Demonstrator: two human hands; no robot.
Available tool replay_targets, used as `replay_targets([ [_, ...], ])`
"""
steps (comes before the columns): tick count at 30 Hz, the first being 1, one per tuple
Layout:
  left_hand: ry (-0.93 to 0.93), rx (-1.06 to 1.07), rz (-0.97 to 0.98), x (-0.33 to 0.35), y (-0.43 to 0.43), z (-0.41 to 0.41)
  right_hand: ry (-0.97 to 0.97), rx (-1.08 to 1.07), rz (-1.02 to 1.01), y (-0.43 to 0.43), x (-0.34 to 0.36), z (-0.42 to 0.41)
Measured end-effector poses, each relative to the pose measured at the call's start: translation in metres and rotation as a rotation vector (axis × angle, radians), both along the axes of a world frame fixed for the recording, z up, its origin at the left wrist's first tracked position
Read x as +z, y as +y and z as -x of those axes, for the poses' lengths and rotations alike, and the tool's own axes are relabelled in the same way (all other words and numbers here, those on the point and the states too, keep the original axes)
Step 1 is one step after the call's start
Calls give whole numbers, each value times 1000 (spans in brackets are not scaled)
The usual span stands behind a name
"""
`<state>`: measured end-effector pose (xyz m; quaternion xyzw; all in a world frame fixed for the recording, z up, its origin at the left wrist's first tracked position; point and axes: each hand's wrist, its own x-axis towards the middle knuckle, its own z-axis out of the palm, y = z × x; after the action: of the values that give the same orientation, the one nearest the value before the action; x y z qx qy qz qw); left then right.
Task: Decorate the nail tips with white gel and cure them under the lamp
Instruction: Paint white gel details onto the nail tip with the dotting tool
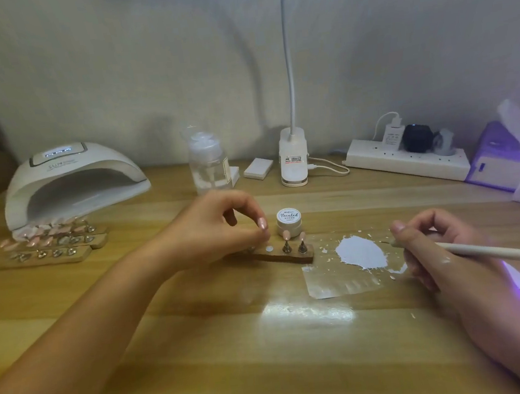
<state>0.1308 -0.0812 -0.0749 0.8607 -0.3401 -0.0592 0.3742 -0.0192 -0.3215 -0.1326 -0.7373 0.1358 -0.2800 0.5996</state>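
Far left: curing lamp (71, 181), display lit. Racks of finished tips (55, 242) sit at its mouth, well apart from both my hands.

Pump bottle (207, 164) is at the back, behind my left hand (223, 223).

Left hand: fingers curled, thumb and fingertips pinched together on one pink nail tip (262, 223), held just above the left part of the wooden holder (290, 256). A bare white disc (269, 248) lies on the holder right below the pinch. Can't tell whether the tip has a stand under it, my fingers hide that.

Just right of the pinch: two more pink tips on metal stands (286, 234), upright on the holder. The white gel jar (289, 221) is just behind them, lid on.

Between my hands: clear film (341, 284) flat on the desk (204, 347), with a patch of white gel (360, 252) spread on it.

Right hand (427, 243): just right of the patch, fingers wrapped round the brush (482, 250), bristle end pointing left at the gel, near it, contact unclear.

Hands well apart.

Back right: power strip (408, 158).
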Motion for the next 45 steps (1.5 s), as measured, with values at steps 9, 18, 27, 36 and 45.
replay_targets([
  [9, -248, 46, -238, -14, -6, -1, 10, 18, 49, -1, -3, -1],
  [18, -286, 2, -268, -15, -4, -4, 20, 19, 34, -1, -3, -2],
  [27, -365, -4, -290, -15, -4, -1, 30, 14, 42, 2, -1, -1],
  [36, -576, 55, -310, -16, -13, 15, 42, 18, 54, 0, -2, 0],
  [45, -565, 116, -271, -22, -23, 26, 56, -8, 83, 7, 5, 1],
])
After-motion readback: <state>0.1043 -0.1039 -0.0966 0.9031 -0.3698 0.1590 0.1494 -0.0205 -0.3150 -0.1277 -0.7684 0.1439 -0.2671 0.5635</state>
